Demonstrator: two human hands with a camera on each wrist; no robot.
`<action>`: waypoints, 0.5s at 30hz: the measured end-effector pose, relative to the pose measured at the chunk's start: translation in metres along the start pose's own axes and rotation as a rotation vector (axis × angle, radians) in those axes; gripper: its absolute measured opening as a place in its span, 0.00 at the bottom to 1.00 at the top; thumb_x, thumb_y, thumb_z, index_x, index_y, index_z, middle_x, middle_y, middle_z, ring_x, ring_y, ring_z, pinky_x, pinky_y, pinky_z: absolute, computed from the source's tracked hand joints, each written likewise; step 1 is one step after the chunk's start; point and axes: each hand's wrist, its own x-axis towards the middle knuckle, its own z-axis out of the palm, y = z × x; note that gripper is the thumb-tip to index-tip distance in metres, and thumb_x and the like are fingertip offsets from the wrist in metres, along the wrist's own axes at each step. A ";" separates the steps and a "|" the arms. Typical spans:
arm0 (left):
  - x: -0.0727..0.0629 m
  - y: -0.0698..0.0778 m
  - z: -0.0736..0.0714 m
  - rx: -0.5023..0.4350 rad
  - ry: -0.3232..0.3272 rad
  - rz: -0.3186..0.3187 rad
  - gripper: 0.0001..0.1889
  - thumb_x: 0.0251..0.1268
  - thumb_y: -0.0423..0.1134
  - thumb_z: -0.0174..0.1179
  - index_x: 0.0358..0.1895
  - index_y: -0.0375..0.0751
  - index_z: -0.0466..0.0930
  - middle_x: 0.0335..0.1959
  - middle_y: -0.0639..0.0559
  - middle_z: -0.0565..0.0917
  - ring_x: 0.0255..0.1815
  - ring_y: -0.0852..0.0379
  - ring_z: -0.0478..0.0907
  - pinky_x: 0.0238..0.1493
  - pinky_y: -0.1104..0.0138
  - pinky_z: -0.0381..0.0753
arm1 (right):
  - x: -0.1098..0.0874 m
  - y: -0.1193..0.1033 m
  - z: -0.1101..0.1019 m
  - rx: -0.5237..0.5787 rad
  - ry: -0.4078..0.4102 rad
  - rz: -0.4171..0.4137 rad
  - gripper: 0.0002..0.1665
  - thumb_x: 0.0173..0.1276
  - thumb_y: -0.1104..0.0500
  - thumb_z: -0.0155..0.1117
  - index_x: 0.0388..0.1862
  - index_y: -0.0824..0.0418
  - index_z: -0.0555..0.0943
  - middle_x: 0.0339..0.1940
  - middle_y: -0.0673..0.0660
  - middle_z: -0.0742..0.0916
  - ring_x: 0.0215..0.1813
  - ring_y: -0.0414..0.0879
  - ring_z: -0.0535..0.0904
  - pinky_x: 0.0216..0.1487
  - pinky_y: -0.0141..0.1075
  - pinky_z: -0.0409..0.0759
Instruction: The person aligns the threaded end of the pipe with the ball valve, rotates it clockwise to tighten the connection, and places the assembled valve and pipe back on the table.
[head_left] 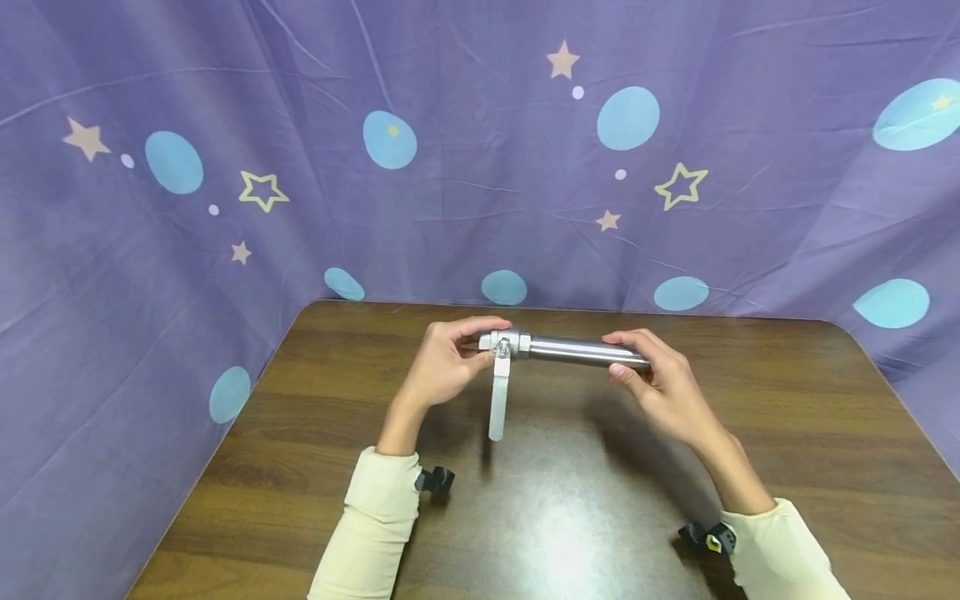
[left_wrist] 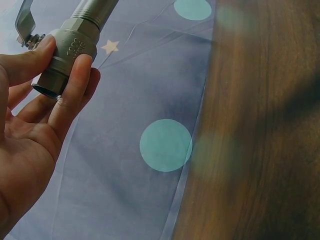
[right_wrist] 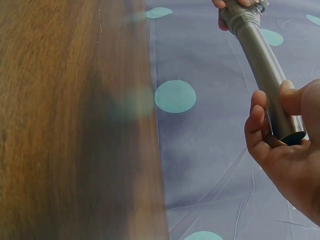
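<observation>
Left hand (head_left: 442, 367) pinches the valve (head_left: 513, 343), right hand (head_left: 667, 387) the pipe (head_left: 570, 350) meeting it, likely to steady both, in the head view. Left wrist view: lever (left_wrist: 25, 22) beside the thumb (left_wrist: 31, 64). Right wrist view: fingers (right_wrist: 257, 114) clasp the pipe's end.

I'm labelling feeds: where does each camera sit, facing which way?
Head: on the head, facing forward and down at the brown wooden table; cream fabric sleeves, left hand and right hand show.
Left wrist: worn there, facing that hand gripping the silver metal lever valve.
Right wrist: worn there, facing that hand gripping the silver metal tube; left fingers show.
Wrist views share valve and tube.
</observation>
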 end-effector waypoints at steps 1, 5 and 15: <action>0.000 0.000 0.000 -0.001 -0.001 -0.001 0.23 0.59 0.17 0.67 0.58 0.34 0.89 0.56 0.39 0.91 0.43 0.62 0.86 0.43 0.70 0.90 | 0.000 0.000 0.000 0.007 -0.005 0.003 0.23 0.69 0.77 0.68 0.62 0.65 0.84 0.48 0.57 0.87 0.37 0.33 0.86 0.36 0.24 0.85; 0.000 0.001 0.001 -0.008 -0.005 0.003 0.23 0.59 0.17 0.67 0.59 0.33 0.89 0.55 0.38 0.91 0.41 0.60 0.86 0.42 0.71 0.90 | 0.000 0.000 0.000 0.005 -0.010 0.000 0.22 0.72 0.76 0.65 0.62 0.65 0.84 0.45 0.56 0.87 0.34 0.37 0.85 0.34 0.24 0.84; 0.001 0.000 0.001 -0.017 -0.002 0.013 0.23 0.58 0.17 0.68 0.58 0.32 0.89 0.54 0.36 0.91 0.42 0.61 0.87 0.44 0.65 0.92 | 0.000 0.001 0.000 0.000 -0.021 0.004 0.20 0.76 0.74 0.61 0.63 0.64 0.84 0.40 0.54 0.85 0.31 0.39 0.83 0.33 0.25 0.82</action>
